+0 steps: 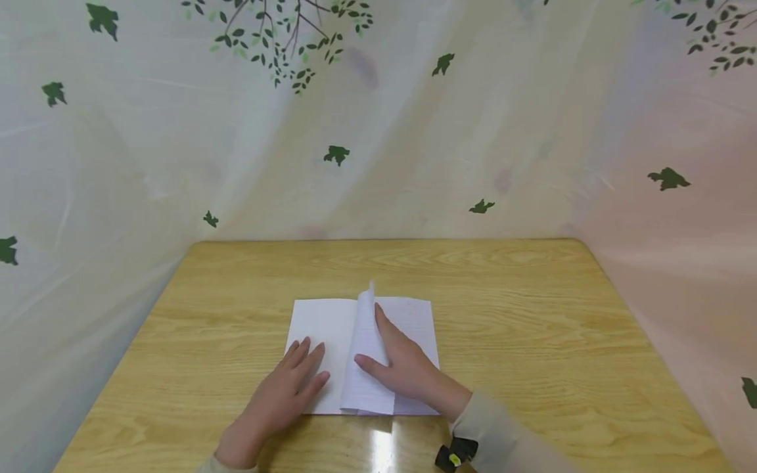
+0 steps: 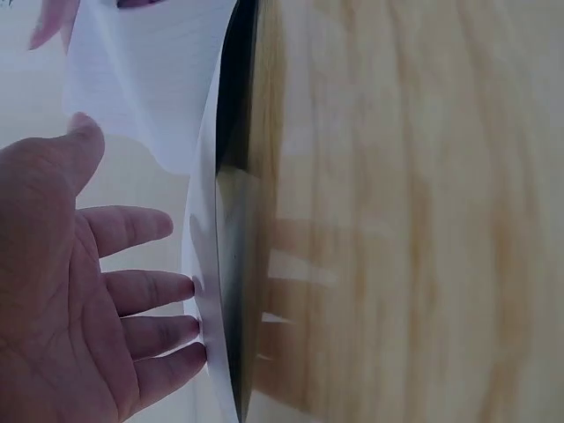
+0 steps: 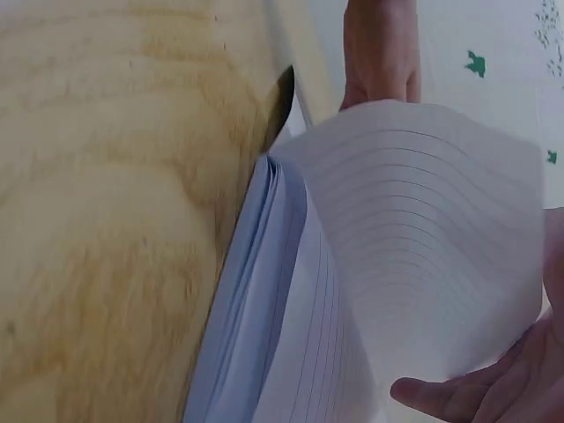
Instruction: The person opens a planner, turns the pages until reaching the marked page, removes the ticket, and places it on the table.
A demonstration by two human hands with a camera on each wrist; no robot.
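An open notebook with a blank left page [image 1: 319,322] lies on the table. One lined page [image 1: 368,384] stands lifted and curled near the middle, arching up in the right wrist view. My left hand [image 1: 288,383] rests on the blank page, fingers spread; in the left wrist view its fingertips [image 2: 189,286] lie near the notebook's edge. My right hand [image 1: 408,364] touches the lifted page, its thumb extended across the lined face and the index finger straight along the free edge. Under it lies the lined right page [image 1: 416,315]; a stack of pages [image 3: 251,264] shows in the right wrist view.
The wooden table [image 1: 503,315] extends around the notebook on every side. Behind it and at both sides hangs a pale curtain [image 1: 390,131] with green leaf prints. A black band or strap [image 1: 457,453] shows at the right sleeve [image 1: 503,427].
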